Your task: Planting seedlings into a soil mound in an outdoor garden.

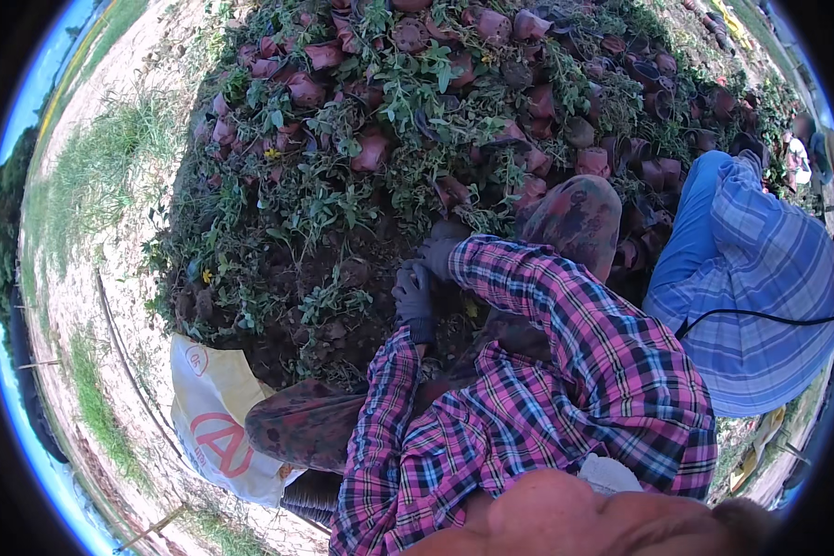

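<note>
Both my hands wear dark grey gloves and are close together over dark soil at the near edge of a large heap of uprooted leafy plants (320, 208) and small reddish-brown plastic pots (372, 151). My left hand (412, 295) has its fingers curled, with the fingertips near my other hand. My right hand (443, 251) lies just above it, bent around a dark rounded lump, perhaps a pot or a root ball (452, 229). Whether either hand grips it cannot be told, as fingers and shade hide the contact. Soil clods (333, 330) lie left of my hands.
A co-worker in a blue striped shirt (764, 292) sits close on my right. A white printed sack (215, 417) lies by my left knee, above stacked dark pots (311, 495). Another person (798, 156) is at the far right. A dark hose or cord (121, 347) crosses the ground at left.
</note>
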`<state>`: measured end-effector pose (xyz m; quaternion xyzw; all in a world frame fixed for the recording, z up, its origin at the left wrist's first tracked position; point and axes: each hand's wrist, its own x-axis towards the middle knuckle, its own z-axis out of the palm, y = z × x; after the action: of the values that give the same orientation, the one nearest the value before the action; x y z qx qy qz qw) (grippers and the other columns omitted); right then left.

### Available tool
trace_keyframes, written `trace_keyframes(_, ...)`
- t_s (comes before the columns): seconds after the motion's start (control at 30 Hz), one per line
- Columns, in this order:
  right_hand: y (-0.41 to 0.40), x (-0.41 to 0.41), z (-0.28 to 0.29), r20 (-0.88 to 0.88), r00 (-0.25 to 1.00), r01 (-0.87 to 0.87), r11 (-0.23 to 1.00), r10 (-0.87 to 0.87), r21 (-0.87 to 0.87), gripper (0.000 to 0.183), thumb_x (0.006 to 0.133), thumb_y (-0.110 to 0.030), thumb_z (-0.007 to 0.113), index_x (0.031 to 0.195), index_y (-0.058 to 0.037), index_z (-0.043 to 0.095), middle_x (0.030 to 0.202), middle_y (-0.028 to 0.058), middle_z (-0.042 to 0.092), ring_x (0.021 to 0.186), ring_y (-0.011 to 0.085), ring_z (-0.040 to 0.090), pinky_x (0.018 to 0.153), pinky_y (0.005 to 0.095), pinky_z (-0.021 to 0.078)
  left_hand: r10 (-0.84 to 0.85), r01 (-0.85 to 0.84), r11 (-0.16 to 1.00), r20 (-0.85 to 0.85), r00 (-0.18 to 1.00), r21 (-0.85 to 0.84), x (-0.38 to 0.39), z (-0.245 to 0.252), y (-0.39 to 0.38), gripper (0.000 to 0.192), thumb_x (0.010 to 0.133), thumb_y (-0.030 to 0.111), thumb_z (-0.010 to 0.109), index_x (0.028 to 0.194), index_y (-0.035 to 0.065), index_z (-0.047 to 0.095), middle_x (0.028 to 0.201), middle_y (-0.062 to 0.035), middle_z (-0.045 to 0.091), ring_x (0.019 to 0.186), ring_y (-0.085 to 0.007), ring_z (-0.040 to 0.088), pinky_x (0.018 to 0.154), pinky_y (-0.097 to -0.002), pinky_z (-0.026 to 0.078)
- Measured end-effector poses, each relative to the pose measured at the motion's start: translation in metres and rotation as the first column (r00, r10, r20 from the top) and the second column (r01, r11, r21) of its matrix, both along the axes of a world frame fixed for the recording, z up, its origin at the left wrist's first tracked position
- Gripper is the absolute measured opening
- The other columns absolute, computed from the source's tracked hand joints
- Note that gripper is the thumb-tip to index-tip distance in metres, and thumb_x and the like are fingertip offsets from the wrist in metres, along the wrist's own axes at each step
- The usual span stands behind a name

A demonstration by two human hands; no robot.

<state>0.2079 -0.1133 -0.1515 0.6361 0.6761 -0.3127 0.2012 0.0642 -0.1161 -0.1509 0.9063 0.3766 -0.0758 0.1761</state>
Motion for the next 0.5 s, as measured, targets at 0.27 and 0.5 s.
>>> trace_keyframes(0.27,0.059,0.087,0.086,-0.149,0.809,0.565,0.684,-0.568,0.46,0.026,0.071,-0.023,0.055,0.091,-0.0073,0.051,0.08,0.0125,0.057,0.078,0.0291,0.056,0.067,0.0362,0.0448,-0.066,0.061,0.997,0.09,0.994,0.055,-0.011,-0.008,0.007,0.072,0.064,0.027,0.06,0.125,0.0158,0.023,0.124,-0.0223,0.02,0.094,-0.042,0.037,0.077,-0.0478,0.038)
trace_keyframes(0.5,0.063,0.174,0.078,0.265,0.706,0.404,0.68,-0.657,0.612,0.027,0.072,-0.022,0.052,0.094,-0.0064,0.052,0.093,0.0123,0.056,0.084,0.0264,0.056,0.066,0.0393,0.0454,0.127,-0.122,0.983,0.03,0.991,-0.138,0.003,0.079,0.033,0.079,0.06,0.028,0.065,0.126,0.0157,0.023,0.127,-0.019,0.023,0.112,-0.038,0.03,0.089,-0.0452,0.03)
